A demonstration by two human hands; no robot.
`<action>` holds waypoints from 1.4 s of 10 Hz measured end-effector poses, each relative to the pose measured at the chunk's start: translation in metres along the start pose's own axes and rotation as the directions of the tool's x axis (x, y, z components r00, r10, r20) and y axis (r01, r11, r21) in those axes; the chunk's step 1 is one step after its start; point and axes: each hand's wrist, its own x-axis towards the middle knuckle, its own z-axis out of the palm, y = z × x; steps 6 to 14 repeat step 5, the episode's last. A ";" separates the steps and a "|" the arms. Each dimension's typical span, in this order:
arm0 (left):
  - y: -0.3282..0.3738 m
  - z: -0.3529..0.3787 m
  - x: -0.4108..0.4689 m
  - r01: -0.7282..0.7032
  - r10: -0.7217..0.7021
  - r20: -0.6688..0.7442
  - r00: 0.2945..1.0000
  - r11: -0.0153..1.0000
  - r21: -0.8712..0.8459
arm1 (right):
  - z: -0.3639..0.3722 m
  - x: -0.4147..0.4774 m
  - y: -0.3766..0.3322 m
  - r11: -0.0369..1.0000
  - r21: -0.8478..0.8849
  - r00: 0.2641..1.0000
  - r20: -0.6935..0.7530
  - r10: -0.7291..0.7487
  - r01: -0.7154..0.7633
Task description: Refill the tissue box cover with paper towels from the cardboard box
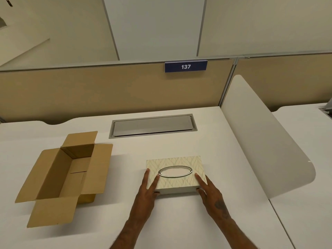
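Note:
The tissue box cover (179,163), cream with a leaf pattern and a silver oval ring around its slot, sits flat on the white desk (170,221) near the middle. My left hand (146,193) rests on its near left corner, fingers spread across the top. My right hand (211,194) lies on its near right corner, fingers apart, thumb against the front edge. An open cardboard box (52,178) stands to the left with its flaps out; the inside that I can see looks bare. No paper towels are visible.
A grey metal cable hatch (152,125) is set into the desk behind the cover. A tan partition (107,90) with a blue "137" sign (186,66) closes the far edge. A curved white divider (260,141) stands along the right side.

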 end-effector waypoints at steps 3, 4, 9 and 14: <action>-0.004 -0.007 -0.002 -0.018 0.015 0.064 0.998 0.999 0.042 | -0.005 -0.003 -0.007 1.000 0.008 0.998 0.067 -0.003 0.002; -0.005 -0.014 -0.005 -0.017 0.012 0.063 0.998 0.996 0.089 | -0.006 -0.006 -0.010 1.000 0.006 0.996 0.090 0.019 -0.020; 0.002 -0.025 -0.008 -0.003 0.001 0.020 1.000 0.991 0.134 | -0.010 -0.010 -0.015 0.994 -0.108 1.000 0.001 -0.004 0.004; 0.002 -0.025 -0.008 -0.003 0.001 0.020 1.000 0.991 0.134 | -0.010 -0.010 -0.015 0.994 -0.108 1.000 0.001 -0.004 0.004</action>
